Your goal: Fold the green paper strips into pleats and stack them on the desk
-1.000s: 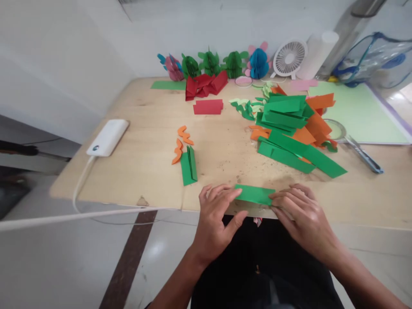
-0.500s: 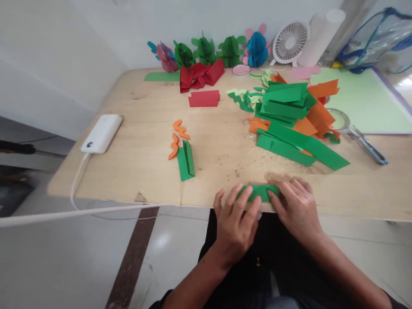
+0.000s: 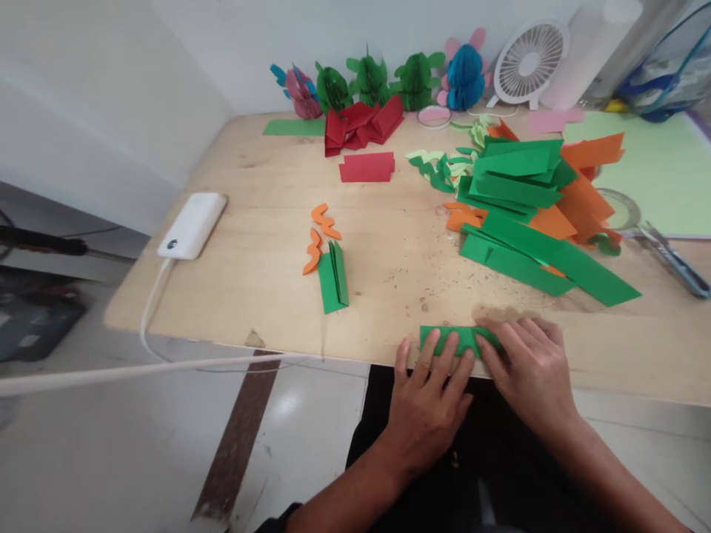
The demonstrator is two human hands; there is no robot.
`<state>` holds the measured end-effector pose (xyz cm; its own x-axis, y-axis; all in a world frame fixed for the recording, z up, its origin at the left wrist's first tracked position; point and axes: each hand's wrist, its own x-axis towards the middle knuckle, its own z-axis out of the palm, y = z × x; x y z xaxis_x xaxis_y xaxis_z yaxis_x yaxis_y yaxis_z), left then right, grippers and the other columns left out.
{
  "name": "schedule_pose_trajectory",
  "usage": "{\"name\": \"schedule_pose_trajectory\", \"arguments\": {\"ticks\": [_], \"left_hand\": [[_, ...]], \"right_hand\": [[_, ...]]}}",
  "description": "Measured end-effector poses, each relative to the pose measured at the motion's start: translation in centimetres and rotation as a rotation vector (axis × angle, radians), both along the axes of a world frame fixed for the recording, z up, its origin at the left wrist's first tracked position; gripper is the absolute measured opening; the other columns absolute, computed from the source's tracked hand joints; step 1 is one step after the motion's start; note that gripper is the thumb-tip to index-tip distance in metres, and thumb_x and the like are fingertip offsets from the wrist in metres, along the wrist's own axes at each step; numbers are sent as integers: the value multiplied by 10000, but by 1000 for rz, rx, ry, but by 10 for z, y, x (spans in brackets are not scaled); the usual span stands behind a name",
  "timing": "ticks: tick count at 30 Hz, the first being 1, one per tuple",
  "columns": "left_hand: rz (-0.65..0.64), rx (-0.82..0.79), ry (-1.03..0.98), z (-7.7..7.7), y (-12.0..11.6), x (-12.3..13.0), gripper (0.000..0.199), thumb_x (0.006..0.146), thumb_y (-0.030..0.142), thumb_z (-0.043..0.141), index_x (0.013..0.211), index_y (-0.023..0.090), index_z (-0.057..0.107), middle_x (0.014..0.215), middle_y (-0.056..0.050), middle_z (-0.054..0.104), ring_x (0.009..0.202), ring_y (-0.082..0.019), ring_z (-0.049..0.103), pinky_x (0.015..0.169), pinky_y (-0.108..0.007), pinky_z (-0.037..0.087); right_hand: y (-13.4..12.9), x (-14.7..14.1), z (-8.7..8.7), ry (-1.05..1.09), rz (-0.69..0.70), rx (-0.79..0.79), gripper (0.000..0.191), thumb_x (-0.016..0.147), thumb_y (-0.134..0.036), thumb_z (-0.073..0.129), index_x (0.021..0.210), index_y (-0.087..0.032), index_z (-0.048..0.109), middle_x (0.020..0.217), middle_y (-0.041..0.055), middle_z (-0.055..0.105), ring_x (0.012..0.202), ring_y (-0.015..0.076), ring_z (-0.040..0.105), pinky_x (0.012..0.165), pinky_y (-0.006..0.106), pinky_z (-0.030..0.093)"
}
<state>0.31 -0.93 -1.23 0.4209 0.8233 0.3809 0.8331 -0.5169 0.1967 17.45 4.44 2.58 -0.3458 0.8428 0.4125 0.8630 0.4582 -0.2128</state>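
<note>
A green paper strip (image 3: 461, 337) lies flat along the front edge of the wooden table. My left hand (image 3: 430, 400) is spread, its fingertips resting on the strip's left and middle parts. At the strip's right end, my right hand (image 3: 527, 366) pinches the paper between thumb and fingers, which partly cover it. To the left stands a folded green paper (image 3: 333, 280) beside wavy orange cutouts (image 3: 312, 252). A heap of green strips (image 3: 519, 190) and orange papers (image 3: 589, 207) lies beyond my right hand.
Along the wall are honeycomb paper figures (image 3: 371, 80) and a white fan (image 3: 530, 65). Red papers (image 3: 366, 168) lie in front of the figures. A white power bank (image 3: 192, 226) with a cable sits at the left; scissors (image 3: 675, 259) lie at the right.
The view has shifted, so the table's objects appear farther right. My left fingers have flattened and spread over the strip, uncovering its left end. My right hand still grips the right end.
</note>
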Motion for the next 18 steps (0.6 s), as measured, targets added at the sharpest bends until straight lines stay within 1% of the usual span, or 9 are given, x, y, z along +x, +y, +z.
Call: {"name": "schedule_pose_trajectory", "arguments": {"ticks": [5,9,11,12,15,18], "left_hand": [[20,9,-1,-2,-1,2,475,886,367,578,1337,226,526,1422,-69,527,1404,-280,353,1189,-541,79],[25,12,-9,-4,0,3,462,886,352,580,1331,239,533,1388,-77,561,1402,-281,358,1184,-541,100],[30,16,-23,-5,0,3,457,888,339,580,1330,237,533,1373,-83,575,1403,-282,358,1181,-541,104],[33,15,-30,-5,0,3,454,888,333,582,1328,237,535,1366,-86,580,1402,-282,359,1180,-541,107],[35,9,-35,-6,-1,4,433,889,325,586,1311,239,546,1349,-90,594,1397,-280,368,1176,-543,117],[36,17,-28,-6,-1,6,413,902,315,566,1306,230,548,1349,-95,594,1394,-283,373,1173,-548,122]], "right_hand": [[2,1,-2,-3,-2,7,108,918,-239,549,952,-169,624,743,25,666,682,184,547,773,362,361],[-2,4,1,5,-49,0,167,914,-241,545,1040,-163,621,803,47,675,744,199,567,770,374,373],[-10,4,3,20,-75,24,214,902,-227,550,1094,-158,618,903,83,687,837,228,580,783,391,382],[-15,4,4,25,-66,33,231,896,-215,553,1110,-160,619,974,100,691,899,246,582,806,407,388],[-32,1,1,7,41,19,278,888,-194,548,1155,-176,623,1178,110,669,1103,286,557,936,470,382],[-42,2,-6,-78,109,-6,350,896,-214,547,1239,-163,595,1271,104,637,1236,297,503,1031,503,347]]}}
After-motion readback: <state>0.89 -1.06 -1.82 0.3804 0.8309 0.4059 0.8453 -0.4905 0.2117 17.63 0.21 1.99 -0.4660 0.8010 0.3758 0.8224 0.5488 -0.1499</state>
